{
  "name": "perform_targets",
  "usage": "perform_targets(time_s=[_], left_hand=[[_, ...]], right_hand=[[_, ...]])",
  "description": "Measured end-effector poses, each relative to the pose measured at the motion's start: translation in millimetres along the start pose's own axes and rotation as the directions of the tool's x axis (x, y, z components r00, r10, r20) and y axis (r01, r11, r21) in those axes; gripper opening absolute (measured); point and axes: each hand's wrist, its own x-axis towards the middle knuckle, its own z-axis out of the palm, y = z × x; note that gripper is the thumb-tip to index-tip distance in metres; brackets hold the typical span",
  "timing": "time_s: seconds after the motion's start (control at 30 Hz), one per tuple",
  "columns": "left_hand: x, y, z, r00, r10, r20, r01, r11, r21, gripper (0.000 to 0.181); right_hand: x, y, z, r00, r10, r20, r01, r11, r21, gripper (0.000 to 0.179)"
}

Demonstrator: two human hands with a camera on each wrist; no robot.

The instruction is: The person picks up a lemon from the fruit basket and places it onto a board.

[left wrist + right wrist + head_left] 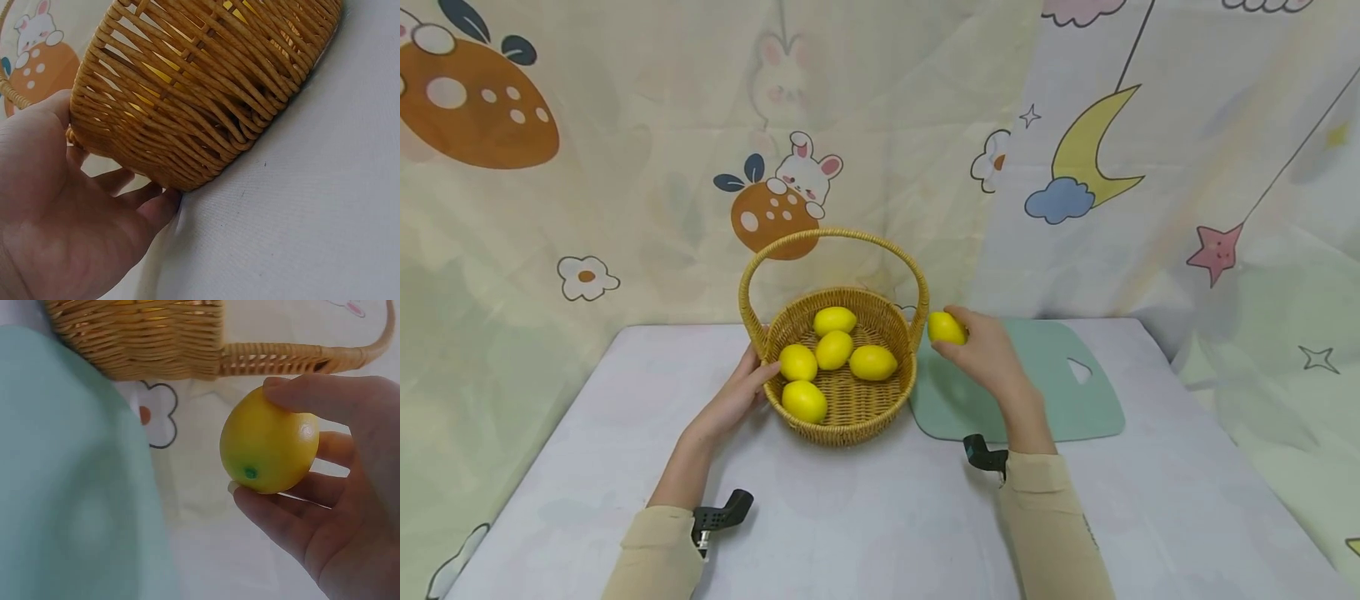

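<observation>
Holding a lemon (946,328) beside the basket (850,417), right hand (988,354) has fingers (294,394) curled round it, above the green cutting board (1060,400); left hand (733,400) lies flat against the basket wall, fingers straight, steadying; five lemons (835,350) inside. Judged step: one lemon in transit at the rim; next move calls for clearing the handle (831,237). Direction of travel unclear; left thumb hidden; desk (880,517) edges cut off.
</observation>
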Motion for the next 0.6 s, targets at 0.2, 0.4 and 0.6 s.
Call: perform_targets(time_s=[0.2, 0.4, 0.6], left_hand=[[0.3, 1.4, -0.7, 1.0, -0.005, -0.007, 0.005, 1.0, 0.012, 0.076], [0.7, 2.6, -0.5, 1.0, -0.008, -0.012, 0.008, 1.0, -0.003, 0.075], [0.3, 0.5, 0.2, 1.0, -0.013, -0.013, 0.014, 1.0, 0.008, 0.077]], right_hand=[[4.1, 4, 8, 1.0, 0.008, 0.009, -0.008, 1.0, -0.01, 0.06], [8.5, 12, 19, 1.0, 0.007, 0.008, -0.007, 1.0, -0.012, 0.058], [9.7, 23, 31, 0.998, 0.05, 0.045, -0.049, 0.999, -0.016, 0.062]])
